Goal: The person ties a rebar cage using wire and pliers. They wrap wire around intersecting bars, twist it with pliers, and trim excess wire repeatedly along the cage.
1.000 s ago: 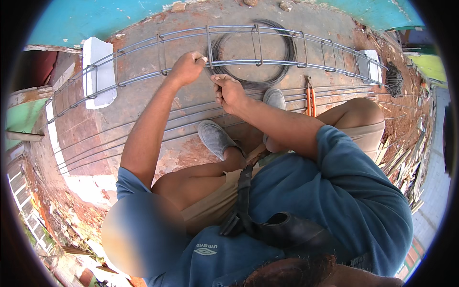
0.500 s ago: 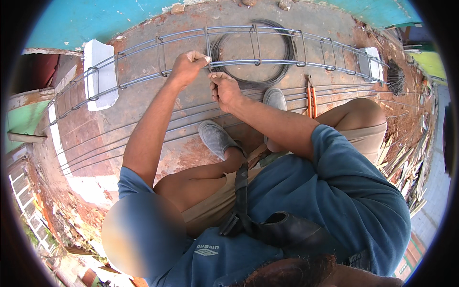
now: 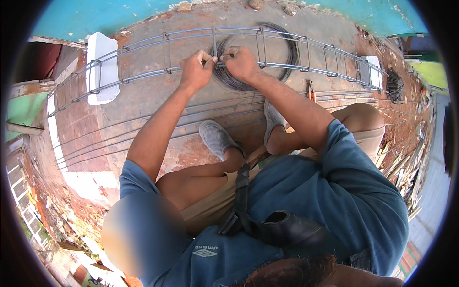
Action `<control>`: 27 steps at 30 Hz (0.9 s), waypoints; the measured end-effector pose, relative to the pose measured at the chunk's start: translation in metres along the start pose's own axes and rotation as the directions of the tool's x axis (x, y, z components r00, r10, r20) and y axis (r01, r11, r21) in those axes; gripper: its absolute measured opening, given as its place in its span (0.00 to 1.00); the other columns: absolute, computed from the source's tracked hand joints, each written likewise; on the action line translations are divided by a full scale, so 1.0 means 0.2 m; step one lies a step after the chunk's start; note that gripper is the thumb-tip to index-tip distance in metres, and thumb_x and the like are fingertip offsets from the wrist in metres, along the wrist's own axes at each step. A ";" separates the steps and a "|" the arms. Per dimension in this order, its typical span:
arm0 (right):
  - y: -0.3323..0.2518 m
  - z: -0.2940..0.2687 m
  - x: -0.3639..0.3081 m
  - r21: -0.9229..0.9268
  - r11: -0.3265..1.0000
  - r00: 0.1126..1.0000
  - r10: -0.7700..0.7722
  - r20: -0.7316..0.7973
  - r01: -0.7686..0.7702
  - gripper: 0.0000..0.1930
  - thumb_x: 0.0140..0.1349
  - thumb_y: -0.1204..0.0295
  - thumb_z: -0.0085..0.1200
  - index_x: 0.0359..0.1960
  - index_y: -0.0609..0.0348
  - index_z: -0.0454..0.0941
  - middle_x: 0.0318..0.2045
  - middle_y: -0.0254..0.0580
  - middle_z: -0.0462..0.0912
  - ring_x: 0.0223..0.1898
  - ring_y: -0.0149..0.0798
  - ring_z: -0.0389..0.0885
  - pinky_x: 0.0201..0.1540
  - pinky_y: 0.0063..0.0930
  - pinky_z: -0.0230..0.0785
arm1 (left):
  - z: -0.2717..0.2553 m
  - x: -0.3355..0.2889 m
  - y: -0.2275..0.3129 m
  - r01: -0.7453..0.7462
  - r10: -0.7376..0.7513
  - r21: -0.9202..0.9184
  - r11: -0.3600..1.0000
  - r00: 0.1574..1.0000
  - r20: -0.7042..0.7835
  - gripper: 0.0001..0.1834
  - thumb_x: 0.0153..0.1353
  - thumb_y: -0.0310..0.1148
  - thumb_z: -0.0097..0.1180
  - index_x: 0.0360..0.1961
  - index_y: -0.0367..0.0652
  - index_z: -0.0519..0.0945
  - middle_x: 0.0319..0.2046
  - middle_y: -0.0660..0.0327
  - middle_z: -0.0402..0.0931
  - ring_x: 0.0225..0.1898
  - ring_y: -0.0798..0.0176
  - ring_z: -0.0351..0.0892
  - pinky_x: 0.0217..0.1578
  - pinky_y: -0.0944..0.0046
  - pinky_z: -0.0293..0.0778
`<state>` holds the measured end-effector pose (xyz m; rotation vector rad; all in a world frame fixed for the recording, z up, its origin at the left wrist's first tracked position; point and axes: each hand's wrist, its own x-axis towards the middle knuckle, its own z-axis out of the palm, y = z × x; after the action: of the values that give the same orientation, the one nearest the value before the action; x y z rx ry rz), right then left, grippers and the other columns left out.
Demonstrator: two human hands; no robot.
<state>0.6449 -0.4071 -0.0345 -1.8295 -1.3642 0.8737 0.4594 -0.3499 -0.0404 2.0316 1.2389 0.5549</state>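
Note:
A long rebar cage (image 3: pixel 167 48) with square stirrups stretches across the work area in front of me. My left hand (image 3: pixel 197 71) is closed in a pinch at the near bars, its fingertips against the lower corner of a stirrup (image 3: pixel 214 40). Just right of that corner, my right hand (image 3: pixel 241 63) is bent over the near bars with thumb and fingers pressed together. Whatever either pinch holds is too small to make out. Behind and below the right hand lies a coil of dark thin wire (image 3: pixel 290 52) on the ground, partly under the cage.
White blocks (image 3: pixel 95 52) (image 3: pixel 371 67) stand under both ends of the cage. Loose steel rods (image 3: pixel 143 125) lie between it and my feet. Orange-handled pincers (image 3: pixel 311 92) rest near my right knee. A turquoise wall (image 3: pixel 114 19) rises behind; wood scraps (image 3: pixel 404 170) lie at right.
My right hand has moved up and forward from below the near bars to over them. My left hand has shifted slightly right and down. The head view has shifted a little.

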 end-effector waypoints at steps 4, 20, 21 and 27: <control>-0.02 -0.07 0.19 -0.418 0.887 0.948 -0.062 0.313 0.196 0.17 0.64 0.60 0.60 0.38 0.62 0.91 0.39 0.58 0.91 0.44 0.63 0.90 0.51 0.54 0.80 | -0.04 -0.03 -0.01 -0.057 0.057 -0.031 0.998 0.998 0.012 0.13 0.68 0.36 0.72 0.38 0.35 0.86 0.35 0.48 0.90 0.38 0.54 0.90 0.44 0.54 0.80; 0.13 -0.01 0.16 -0.413 0.889 0.911 -0.011 0.411 0.198 0.13 0.68 0.67 0.59 0.44 0.62 0.91 0.48 0.60 0.90 0.55 0.56 0.88 0.58 0.53 0.77 | 0.03 -0.06 0.00 -0.103 0.103 -0.003 0.995 0.995 0.010 0.11 0.69 0.36 0.70 0.40 0.39 0.83 0.34 0.49 0.86 0.39 0.45 0.84 0.52 0.47 0.74; 0.15 -0.01 0.16 -0.440 0.855 0.898 -0.064 0.436 0.274 0.12 0.68 0.68 0.59 0.44 0.63 0.90 0.49 0.60 0.90 0.57 0.56 0.87 0.59 0.53 0.76 | 0.02 -0.05 0.02 -0.101 0.101 0.005 0.995 0.995 0.024 0.11 0.69 0.36 0.70 0.40 0.39 0.83 0.33 0.48 0.86 0.38 0.45 0.84 0.50 0.47 0.75; 0.02 0.05 -0.37 -0.330 0.864 0.922 -0.381 0.069 0.381 0.17 0.72 0.66 0.56 0.56 0.64 0.83 0.61 0.53 0.83 0.68 0.60 0.75 0.70 0.54 0.67 | 0.00 -0.07 0.01 -0.024 0.024 -0.025 0.999 1.000 0.018 0.11 0.69 0.36 0.69 0.40 0.39 0.83 0.29 0.47 0.84 0.32 0.45 0.82 0.41 0.46 0.75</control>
<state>0.6232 -0.4791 -0.0351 -1.7030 -1.8887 0.4504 0.4543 -0.3634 -0.0396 2.0288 1.1930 0.5593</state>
